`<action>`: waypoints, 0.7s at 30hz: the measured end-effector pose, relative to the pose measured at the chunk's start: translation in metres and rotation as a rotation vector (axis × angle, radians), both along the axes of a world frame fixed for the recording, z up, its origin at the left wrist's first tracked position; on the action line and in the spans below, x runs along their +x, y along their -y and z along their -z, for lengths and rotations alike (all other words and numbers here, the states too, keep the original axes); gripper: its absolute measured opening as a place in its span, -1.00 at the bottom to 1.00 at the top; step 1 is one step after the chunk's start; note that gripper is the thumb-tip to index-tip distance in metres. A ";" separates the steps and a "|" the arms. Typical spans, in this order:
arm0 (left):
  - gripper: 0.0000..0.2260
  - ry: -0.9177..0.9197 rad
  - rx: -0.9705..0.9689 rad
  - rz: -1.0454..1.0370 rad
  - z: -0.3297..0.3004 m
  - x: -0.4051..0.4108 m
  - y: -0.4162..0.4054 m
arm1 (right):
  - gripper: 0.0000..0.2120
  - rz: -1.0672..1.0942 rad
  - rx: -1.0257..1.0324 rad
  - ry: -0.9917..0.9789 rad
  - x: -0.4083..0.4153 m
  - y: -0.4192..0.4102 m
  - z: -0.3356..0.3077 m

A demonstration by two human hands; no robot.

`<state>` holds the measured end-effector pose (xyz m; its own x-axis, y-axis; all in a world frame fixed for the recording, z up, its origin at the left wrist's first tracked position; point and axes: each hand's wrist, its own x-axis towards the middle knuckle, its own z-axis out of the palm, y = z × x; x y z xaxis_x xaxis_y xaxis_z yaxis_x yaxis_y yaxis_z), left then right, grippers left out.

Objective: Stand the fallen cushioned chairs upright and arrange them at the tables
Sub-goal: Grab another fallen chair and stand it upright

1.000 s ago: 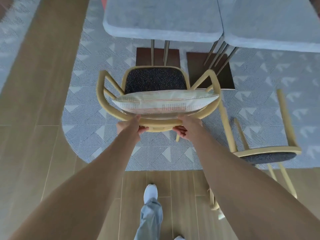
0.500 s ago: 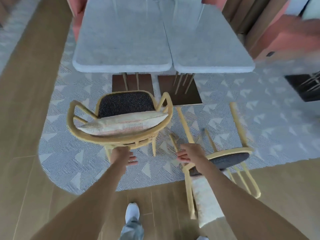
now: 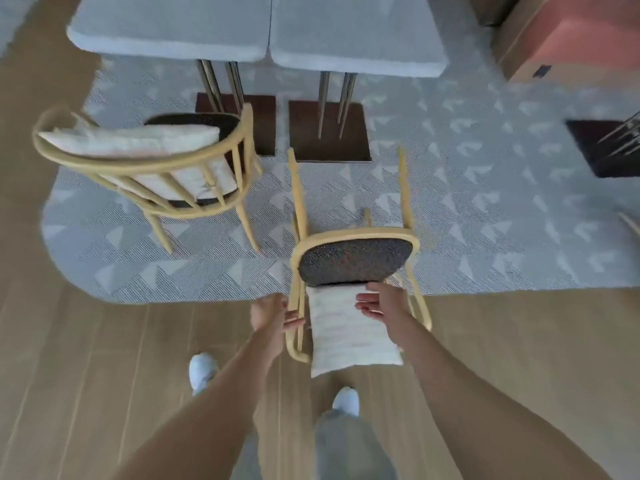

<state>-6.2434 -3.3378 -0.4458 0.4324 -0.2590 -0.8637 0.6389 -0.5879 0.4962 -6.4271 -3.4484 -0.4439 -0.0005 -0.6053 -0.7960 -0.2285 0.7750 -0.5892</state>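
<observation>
At upper left, one upright chair (image 3: pixel 145 168) already stands by the tables (image 3: pixel 256 32). At centre, your left hand (image 3: pixel 273 315) grips the fallen chair (image 3: pixel 353 261) frame; your right hand (image 3: pixel 382 303), fingers loose, touches its cushion (image 3: pixel 346 337). Next, I judge, tip it upright.

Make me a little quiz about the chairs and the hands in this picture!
1. True or false: the fallen chair lies with its legs pointing toward the tables.
2. Which hand touches the white cushion? A) left hand B) right hand
3. How many chairs stand upright?

Key: 1 true. 2 B. 3 one, the upright chair on the rug.
</observation>
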 end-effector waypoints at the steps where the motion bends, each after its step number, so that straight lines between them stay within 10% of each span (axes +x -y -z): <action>1: -0.85 0.001 0.008 -0.006 -0.002 -0.016 -0.011 | -0.88 -0.001 0.022 -0.012 -0.018 -0.008 0.002; 21: -0.87 0.048 -0.023 0.038 0.172 -0.174 -0.132 | -0.82 -0.353 -0.025 -0.140 -0.153 -0.123 0.164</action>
<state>-6.4178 -3.2054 -0.6177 0.4627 -0.2953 -0.8359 0.5915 -0.5995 0.5392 -6.5801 -3.3257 -0.6076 0.1036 -0.6067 -0.7881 -0.5584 0.6203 -0.5509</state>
